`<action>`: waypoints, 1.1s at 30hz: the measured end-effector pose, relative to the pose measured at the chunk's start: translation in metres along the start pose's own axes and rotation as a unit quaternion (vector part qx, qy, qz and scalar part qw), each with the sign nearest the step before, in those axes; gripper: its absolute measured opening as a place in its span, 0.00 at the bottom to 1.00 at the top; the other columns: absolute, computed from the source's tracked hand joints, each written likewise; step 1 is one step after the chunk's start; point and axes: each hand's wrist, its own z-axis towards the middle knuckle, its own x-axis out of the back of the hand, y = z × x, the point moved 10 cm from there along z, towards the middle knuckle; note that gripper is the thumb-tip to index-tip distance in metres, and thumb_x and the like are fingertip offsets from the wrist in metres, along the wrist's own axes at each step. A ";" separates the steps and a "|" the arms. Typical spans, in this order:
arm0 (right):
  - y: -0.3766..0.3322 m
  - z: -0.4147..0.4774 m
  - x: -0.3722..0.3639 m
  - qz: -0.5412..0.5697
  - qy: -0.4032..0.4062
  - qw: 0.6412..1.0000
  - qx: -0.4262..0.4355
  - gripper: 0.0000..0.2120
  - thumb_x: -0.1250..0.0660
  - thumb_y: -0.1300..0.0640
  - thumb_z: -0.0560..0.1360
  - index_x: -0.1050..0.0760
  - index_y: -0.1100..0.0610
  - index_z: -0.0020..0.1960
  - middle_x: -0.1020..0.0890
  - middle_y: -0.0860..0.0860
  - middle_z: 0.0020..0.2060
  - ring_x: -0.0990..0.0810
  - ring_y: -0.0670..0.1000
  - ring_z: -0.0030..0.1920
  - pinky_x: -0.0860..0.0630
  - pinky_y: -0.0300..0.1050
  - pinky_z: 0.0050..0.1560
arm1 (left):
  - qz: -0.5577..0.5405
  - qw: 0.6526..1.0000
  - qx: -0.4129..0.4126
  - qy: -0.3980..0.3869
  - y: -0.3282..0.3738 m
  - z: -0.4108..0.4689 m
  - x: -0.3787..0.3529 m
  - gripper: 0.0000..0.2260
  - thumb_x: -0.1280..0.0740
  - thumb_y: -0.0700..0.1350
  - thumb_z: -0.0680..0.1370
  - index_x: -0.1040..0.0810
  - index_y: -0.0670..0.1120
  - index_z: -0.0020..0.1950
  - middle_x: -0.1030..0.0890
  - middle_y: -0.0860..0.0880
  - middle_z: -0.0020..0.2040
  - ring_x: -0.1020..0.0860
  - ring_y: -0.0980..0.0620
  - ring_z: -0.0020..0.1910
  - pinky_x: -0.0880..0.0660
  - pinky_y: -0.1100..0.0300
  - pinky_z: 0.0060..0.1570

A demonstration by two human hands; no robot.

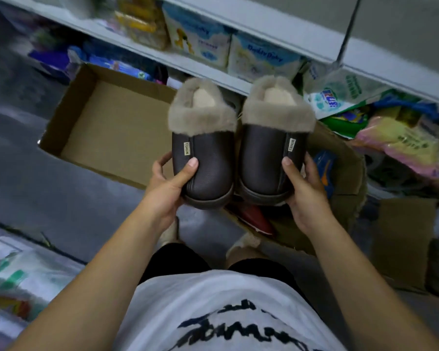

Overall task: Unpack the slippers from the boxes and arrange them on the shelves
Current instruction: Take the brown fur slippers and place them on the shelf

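The left hand (167, 191) grips the left slipper (203, 153) by its toe. The right hand (307, 191) grips the right slipper (271, 148) likewise, thumbs on top.

2 brown slippers (204, 163) with tan fur cuffs, side by side, soles down, above an open cardboard box (107, 127).

I stand on a dim grey floor (48, 198); pale shelves (178, 63) ahead of me hold packaged goods (198, 39) in blue-and-white wrappers.
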 end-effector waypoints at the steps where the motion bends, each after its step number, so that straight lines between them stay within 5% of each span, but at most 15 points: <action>1: -0.006 -0.006 -0.008 0.005 0.006 1.000 0.008 0.47 0.20 0.33 0.57 0.30 0.39 0.73 0.18 0.42 0.62 0.17 0.46 0.61 0.19 0.52 0.56 | 0.009 1.000 -0.006 -0.021 0.013 0.000 -0.001 0.34 0.23 0.49 0.67 0.33 0.53 0.70 0.15 0.49 0.58 0.15 0.48 0.53 0.19 0.52 0.48; 9: -0.057 -0.044 -0.101 0.077 0.022 0.989 0.126 0.45 0.20 0.35 0.61 0.28 0.50 0.73 0.18 0.49 0.65 0.20 0.51 0.66 0.28 0.58 0.71 | 0.069 0.983 -0.091 -0.142 0.141 0.001 0.022 0.34 0.24 0.48 0.69 0.31 0.48 0.73 0.16 0.46 0.61 0.15 0.49 0.53 0.18 0.56 0.44; 16: -0.117 -0.075 -0.158 0.109 0.039 0.970 0.215 0.34 0.27 0.43 0.69 0.28 0.50 0.73 0.17 0.47 0.63 0.18 0.48 0.63 0.22 0.48 0.60 | 0.111 0.951 -0.186 -0.219 0.245 -0.016 0.015 0.29 0.24 0.49 0.69 0.27 0.51 0.70 0.18 0.44 0.64 0.18 0.43 0.61 0.20 0.46 0.59; 23: -0.193 -0.086 -0.159 0.102 0.062 0.952 0.281 0.31 0.26 0.41 0.69 0.26 0.47 0.71 0.18 0.48 0.64 0.20 0.51 0.65 0.25 0.57 0.69 | 0.126 0.930 -0.229 -0.259 0.306 -0.028 -0.032 0.34 0.21 0.55 0.66 0.28 0.54 0.70 0.15 0.46 0.59 0.15 0.47 0.51 0.19 0.52 0.42; 26: -0.232 -0.082 -0.149 0.097 0.073 0.948 0.295 0.31 0.27 0.41 0.70 0.26 0.48 0.71 0.16 0.47 0.62 0.18 0.50 0.63 0.25 0.58 0.69 | 0.118 0.922 -0.245 -0.274 0.332 -0.034 -0.065 0.34 0.22 0.55 0.67 0.27 0.53 0.71 0.15 0.46 0.58 0.15 0.45 0.54 0.20 0.47 0.55; 33: -0.329 -0.048 -0.131 0.097 0.067 0.951 0.287 0.15 0.32 0.45 0.80 0.24 0.45 0.65 0.15 0.45 0.59 0.16 0.50 0.59 0.19 0.53 0.59 | 0.133 0.902 -0.269 -0.309 0.399 -0.034 -0.162 0.37 0.21 0.56 0.66 0.29 0.50 0.72 0.14 0.47 0.56 0.15 0.47 0.55 0.21 0.45 0.59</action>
